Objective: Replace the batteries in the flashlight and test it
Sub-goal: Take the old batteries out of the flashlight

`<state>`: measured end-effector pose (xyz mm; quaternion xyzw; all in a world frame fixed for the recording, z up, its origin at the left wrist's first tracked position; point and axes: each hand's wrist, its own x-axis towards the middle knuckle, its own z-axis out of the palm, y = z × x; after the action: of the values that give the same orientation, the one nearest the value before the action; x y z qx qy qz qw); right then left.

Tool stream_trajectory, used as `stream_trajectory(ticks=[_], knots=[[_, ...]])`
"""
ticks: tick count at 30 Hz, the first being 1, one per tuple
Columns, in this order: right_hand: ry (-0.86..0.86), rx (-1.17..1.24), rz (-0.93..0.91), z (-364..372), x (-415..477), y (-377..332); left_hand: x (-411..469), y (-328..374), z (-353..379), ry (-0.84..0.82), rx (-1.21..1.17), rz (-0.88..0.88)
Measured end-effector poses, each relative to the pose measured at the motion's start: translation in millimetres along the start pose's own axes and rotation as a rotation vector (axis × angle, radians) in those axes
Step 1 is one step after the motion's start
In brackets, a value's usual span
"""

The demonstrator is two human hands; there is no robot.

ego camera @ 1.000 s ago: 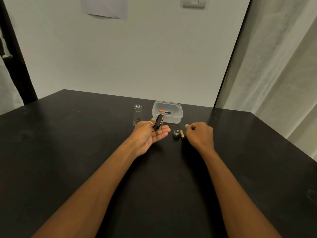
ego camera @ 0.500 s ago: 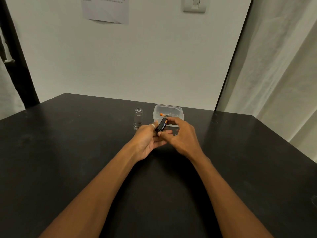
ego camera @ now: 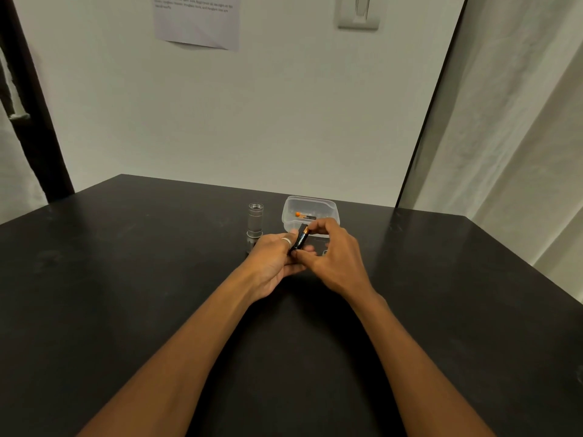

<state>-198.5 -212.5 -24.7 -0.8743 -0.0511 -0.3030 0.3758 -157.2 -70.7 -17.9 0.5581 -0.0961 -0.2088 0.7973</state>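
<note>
1 battery (ego camera: 301, 238): left hand (ego camera: 273, 260) is gripping it, right hand (ego camera: 335, 257) is pinching its ends. 1 flashlight (ego camera: 255, 223) is standing upright beside tub (ego camera: 329, 205).

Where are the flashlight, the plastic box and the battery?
flashlight (ego camera: 255, 219), head view, on its silver barrel.
plastic box (ego camera: 318, 207), head view, on its far inner wall.
battery (ego camera: 301, 238), head view, on its black side.
</note>
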Motion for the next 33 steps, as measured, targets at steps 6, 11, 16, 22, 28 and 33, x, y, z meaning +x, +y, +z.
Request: stream_trajectory(ticks=[6, 11, 16, 22, 28, 33], knots=[[0.034, -0.027, -0.009, 4, 0, 1, 0, 0, 1, 0.020, -0.007, 0.011], [0.033, 0.020, -0.022, 6, 0, -4, 1, -1, 1, 0.034, -0.015, 0.012], [0.072, 0.205, 0.042, 2, 2, -9, 1, 0, 1, 0.045, -0.001, 0.026], [0.166, 0.354, 0.141, 2, 4, -11, -3, 0, 3, -0.002, 0.033, 0.028], [0.408, 0.587, 0.399, -24, 12, 6, -4, 5, 5, 0.056, -0.016, -0.030], [0.395, 0.166, 0.549, -36, 8, 35, -3, 6, 6, 0.078, -0.021, -0.040]])
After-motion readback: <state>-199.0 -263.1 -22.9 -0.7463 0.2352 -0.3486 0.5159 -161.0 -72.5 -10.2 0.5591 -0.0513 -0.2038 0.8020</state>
